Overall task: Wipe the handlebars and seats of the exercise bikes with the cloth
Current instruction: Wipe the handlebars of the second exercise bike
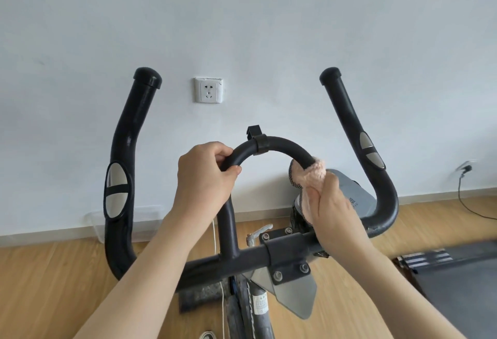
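A black exercise-bike handlebar fills the view: a centre loop (279, 145), a left horn (126, 150) and a right horn (360, 139), each with silver pulse pads. My left hand (204, 174) grips the left side of the centre loop. My right hand (336, 207) holds a pink cloth (306, 174) wrapped around the right side of that loop. The seat is out of view.
A crossbar with a bolted clamp (287, 252) runs below my hands. A white wall with a socket (208, 90) stands close ahead. A clear plastic box (94, 220) sits by the baseboard. A dark treadmill deck (454, 279) lies at the right, and a cable (468, 204) trails on the wood floor.
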